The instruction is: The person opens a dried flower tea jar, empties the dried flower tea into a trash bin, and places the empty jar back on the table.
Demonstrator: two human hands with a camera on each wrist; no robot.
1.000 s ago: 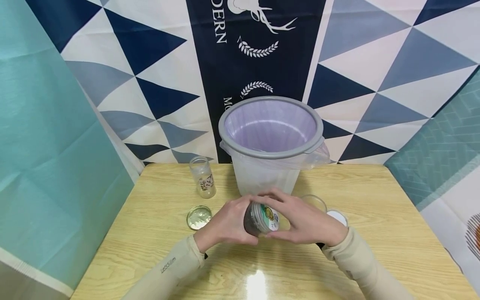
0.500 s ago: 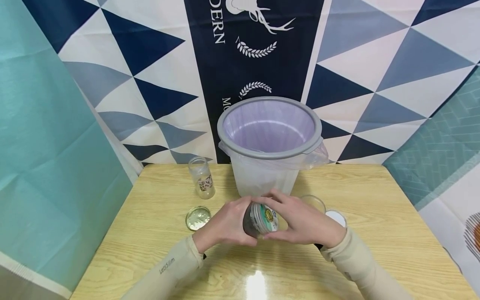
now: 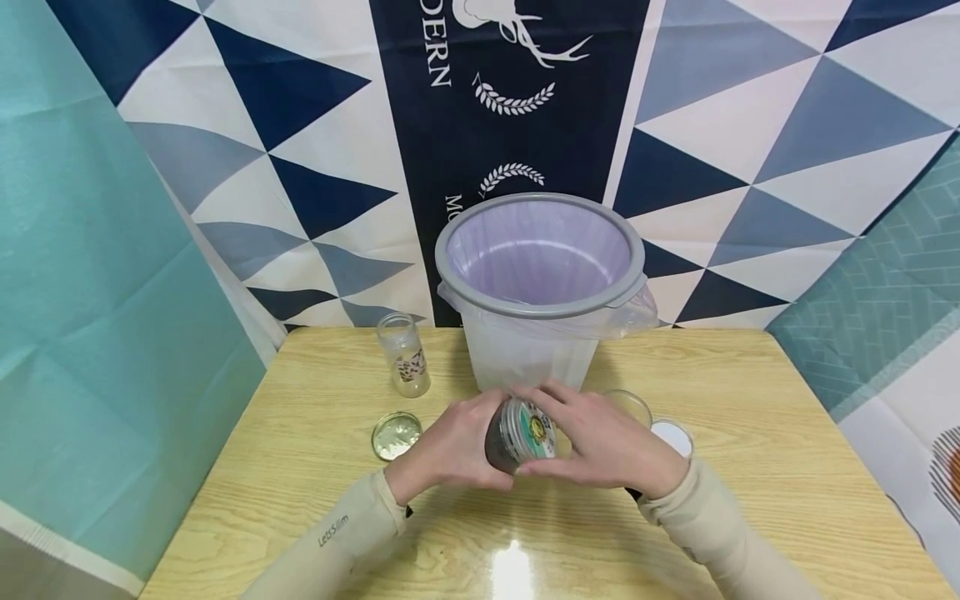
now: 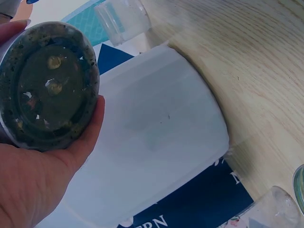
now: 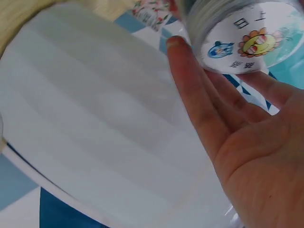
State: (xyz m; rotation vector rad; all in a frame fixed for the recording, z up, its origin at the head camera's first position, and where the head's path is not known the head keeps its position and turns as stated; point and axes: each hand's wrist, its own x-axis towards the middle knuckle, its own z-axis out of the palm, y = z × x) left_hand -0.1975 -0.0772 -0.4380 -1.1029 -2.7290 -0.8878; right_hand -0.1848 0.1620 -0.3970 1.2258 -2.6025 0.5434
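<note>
A jar with dark contents (image 3: 499, 442) is tilted above the table in front of the bin. My left hand (image 3: 465, 442) wraps round its body; the jar's greenish base (image 4: 52, 90) faces the camera in the left wrist view. With its fingers above and thumb below, my right hand (image 3: 611, 442) grips the lid (image 3: 537, 430). A round sticker with a cartoon sun shows on the lid (image 5: 247, 45) in the right wrist view. The lid sits on the jar's end. Some of the right fingertips are hidden behind it.
A white bin with a grey rim (image 3: 540, 310) and purple liner stands behind the hands. At left are a patterned clear glass (image 3: 408, 358) and a shallow gold-coloured round piece (image 3: 397, 436). A clear glass (image 3: 630, 406) and a white-topped round piece (image 3: 673, 437) are partly behind the right hand.
The lid's sticker has turned, and the right thumb and fingers have shifted slightly left along the lid. The left hand and jar body stay nearly in place.
</note>
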